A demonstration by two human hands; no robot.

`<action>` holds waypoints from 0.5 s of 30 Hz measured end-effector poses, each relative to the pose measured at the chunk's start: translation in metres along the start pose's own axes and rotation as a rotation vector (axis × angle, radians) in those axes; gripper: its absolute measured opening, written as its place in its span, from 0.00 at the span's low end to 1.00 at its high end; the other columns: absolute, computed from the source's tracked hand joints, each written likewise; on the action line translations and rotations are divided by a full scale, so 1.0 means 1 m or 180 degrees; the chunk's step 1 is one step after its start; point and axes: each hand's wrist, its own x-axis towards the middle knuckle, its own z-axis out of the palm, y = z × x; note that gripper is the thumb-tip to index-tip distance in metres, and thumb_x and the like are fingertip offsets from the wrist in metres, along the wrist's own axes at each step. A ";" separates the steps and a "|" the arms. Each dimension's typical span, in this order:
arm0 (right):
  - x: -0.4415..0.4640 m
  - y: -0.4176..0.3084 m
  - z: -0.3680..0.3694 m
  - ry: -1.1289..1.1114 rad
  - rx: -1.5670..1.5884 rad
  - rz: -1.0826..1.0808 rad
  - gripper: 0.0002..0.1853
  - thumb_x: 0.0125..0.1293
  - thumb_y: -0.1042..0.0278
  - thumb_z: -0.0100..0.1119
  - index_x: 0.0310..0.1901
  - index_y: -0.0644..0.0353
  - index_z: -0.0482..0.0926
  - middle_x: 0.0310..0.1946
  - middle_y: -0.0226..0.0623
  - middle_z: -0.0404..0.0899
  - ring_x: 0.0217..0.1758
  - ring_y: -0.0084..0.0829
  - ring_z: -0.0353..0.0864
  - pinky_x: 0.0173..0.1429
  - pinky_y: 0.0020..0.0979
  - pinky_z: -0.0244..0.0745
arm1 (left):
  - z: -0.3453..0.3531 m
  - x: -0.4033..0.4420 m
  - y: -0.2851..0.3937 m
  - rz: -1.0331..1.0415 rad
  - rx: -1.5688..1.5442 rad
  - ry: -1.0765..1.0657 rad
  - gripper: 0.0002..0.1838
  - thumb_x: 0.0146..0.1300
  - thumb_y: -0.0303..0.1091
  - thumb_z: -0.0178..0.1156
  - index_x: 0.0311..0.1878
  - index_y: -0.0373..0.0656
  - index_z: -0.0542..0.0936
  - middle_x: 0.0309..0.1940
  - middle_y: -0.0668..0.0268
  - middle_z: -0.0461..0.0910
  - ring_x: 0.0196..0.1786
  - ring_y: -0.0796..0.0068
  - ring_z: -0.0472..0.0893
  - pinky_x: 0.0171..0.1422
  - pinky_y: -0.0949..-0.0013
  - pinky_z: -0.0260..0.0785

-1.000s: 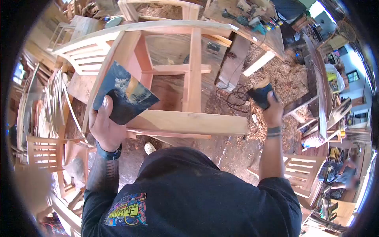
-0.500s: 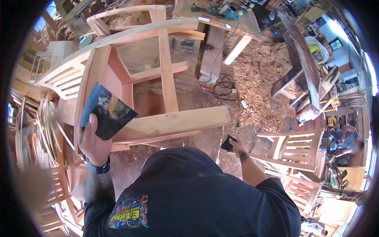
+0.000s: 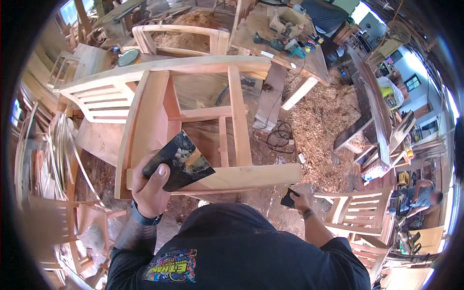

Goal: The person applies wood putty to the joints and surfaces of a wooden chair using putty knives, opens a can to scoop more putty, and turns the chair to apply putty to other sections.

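Note:
My left hand (image 3: 152, 190) grips a dark, flat sheet (image 3: 180, 163) smeared with pale and tan filler, its thumb on top. The sheet overlaps the near rail of a wooden chair frame (image 3: 237, 178), which lies on its side in front of me. Off to the right, past the rail's end, my right hand (image 3: 300, 202) is closed around a small dark spreader (image 3: 288, 197) with a tan edge. The spreader is apart from the wood.
A workbench (image 3: 270, 29) with tools stands at the back right, and wood shavings (image 3: 324, 125) cover the floor beside it. A coiled cable (image 3: 279, 136) lies there. Slatted chairs (image 3: 357, 210) stand at the right, near a seated person (image 3: 416, 197).
From one second ago, my right hand has moved down and away from the chair frame with the spreader. My left hand and sheet now sit lower and further right in view.

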 end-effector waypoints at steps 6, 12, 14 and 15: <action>-0.004 -0.106 0.025 -0.0147 -0.0632 -0.0143 0.21 0.76 0.62 0.62 0.62 0.68 0.82 0.47 0.38 0.88 0.45 0.30 0.87 0.46 0.36 0.86 | 0.005 -0.004 -0.004 0.0348 0.0111 -0.0020 0.20 0.74 0.29 0.61 0.65 0.28 0.74 0.57 0.51 0.83 0.61 0.59 0.83 0.71 0.52 0.73; 0.067 -0.117 -0.016 -0.0790 -0.1094 -0.0363 0.21 0.75 0.63 0.62 0.63 0.66 0.81 0.47 0.40 0.88 0.43 0.32 0.89 0.44 0.36 0.87 | -0.013 -0.015 -0.042 0.1350 0.0923 0.1374 0.19 0.73 0.22 0.61 0.65 0.31 0.76 0.56 0.54 0.83 0.59 0.63 0.83 0.68 0.57 0.75; 0.135 -0.079 -0.048 -0.1016 -0.1358 -0.0613 0.22 0.75 0.57 0.64 0.62 0.62 0.83 0.44 0.39 0.89 0.43 0.30 0.87 0.46 0.36 0.85 | -0.020 -0.018 -0.042 0.1964 0.3088 0.1950 0.16 0.72 0.22 0.62 0.61 0.31 0.80 0.53 0.50 0.84 0.56 0.57 0.84 0.64 0.56 0.77; 0.166 -0.065 -0.062 -0.1143 -0.1479 -0.0743 0.22 0.75 0.54 0.64 0.62 0.61 0.84 0.43 0.39 0.89 0.42 0.29 0.87 0.47 0.36 0.83 | -0.007 -0.015 -0.035 0.2071 0.4163 0.1923 0.14 0.70 0.21 0.65 0.57 0.32 0.83 0.51 0.48 0.84 0.54 0.53 0.85 0.61 0.56 0.78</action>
